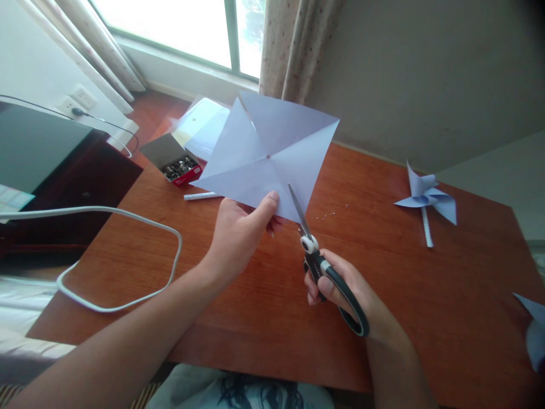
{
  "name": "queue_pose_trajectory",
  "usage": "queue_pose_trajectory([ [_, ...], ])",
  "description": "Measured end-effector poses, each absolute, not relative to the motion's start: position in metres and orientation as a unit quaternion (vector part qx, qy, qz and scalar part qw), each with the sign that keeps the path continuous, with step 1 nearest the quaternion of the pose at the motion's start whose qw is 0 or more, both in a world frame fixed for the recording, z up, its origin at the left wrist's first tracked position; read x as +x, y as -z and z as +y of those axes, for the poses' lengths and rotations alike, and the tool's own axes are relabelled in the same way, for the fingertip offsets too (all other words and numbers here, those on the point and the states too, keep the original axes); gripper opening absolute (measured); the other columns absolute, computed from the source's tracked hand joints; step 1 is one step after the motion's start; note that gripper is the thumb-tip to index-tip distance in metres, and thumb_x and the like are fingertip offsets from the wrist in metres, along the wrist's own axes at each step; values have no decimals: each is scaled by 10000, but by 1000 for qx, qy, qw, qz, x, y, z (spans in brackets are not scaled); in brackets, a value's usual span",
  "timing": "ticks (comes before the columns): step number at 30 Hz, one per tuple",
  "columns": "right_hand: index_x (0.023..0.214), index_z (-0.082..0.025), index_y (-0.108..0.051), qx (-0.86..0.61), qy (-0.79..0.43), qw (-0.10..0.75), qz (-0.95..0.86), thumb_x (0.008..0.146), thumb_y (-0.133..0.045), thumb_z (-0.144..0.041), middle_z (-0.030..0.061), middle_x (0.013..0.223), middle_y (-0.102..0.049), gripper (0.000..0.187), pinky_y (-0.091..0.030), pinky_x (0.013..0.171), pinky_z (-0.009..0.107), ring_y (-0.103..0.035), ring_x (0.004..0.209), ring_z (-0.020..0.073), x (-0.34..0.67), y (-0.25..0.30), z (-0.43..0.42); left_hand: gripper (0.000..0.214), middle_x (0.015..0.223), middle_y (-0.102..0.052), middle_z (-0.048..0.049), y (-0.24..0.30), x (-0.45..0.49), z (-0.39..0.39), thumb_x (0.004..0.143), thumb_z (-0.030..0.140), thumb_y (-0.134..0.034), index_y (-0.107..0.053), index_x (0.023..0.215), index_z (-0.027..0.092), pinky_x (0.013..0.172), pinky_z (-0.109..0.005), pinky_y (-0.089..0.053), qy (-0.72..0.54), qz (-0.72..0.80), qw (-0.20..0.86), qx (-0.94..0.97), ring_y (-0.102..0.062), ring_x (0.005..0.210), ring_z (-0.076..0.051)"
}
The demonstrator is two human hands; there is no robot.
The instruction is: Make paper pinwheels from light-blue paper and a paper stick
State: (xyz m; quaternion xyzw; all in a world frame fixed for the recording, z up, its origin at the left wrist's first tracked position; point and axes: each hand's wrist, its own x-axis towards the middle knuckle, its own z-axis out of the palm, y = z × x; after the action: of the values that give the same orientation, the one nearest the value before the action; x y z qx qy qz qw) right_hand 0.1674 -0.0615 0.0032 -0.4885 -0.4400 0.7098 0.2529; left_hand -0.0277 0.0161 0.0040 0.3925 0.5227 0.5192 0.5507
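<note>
My left hand [238, 233] pinches the near edge of a pale blue square of paper [268, 153] and holds it up above the wooden table [383, 272]. The sheet has diagonal creases and a slit at its far corner. Black-handled scissors [317, 258] sit in my right hand [344, 287], fingers through the loops. Their blades point up into the paper's near corner, along a crease toward the middle.
A finished paper pinwheel [426, 196] lies at the table's right. An open box of metal clips [179, 165], a white stick [200, 196] and a plastic sleeve [200, 125] lie at the far left. A white cable [128, 255] loops over the left edge. More blue paper [534, 329] shows at the right edge.
</note>
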Motion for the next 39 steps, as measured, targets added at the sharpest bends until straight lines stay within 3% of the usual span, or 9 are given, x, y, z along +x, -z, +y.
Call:
queue_pose_trajectory([
  [39,925,-174,-532,-497,-711,251,-430,886,-672,-592,-16,718,-581,443,-410,602,264,-578,636,124,169,3,-63,270,523,-641,-4,-5,-27,17,839,269,-652,-643,594,156,438,-194,-442,-524,523,551,385,-576,461,-116],
])
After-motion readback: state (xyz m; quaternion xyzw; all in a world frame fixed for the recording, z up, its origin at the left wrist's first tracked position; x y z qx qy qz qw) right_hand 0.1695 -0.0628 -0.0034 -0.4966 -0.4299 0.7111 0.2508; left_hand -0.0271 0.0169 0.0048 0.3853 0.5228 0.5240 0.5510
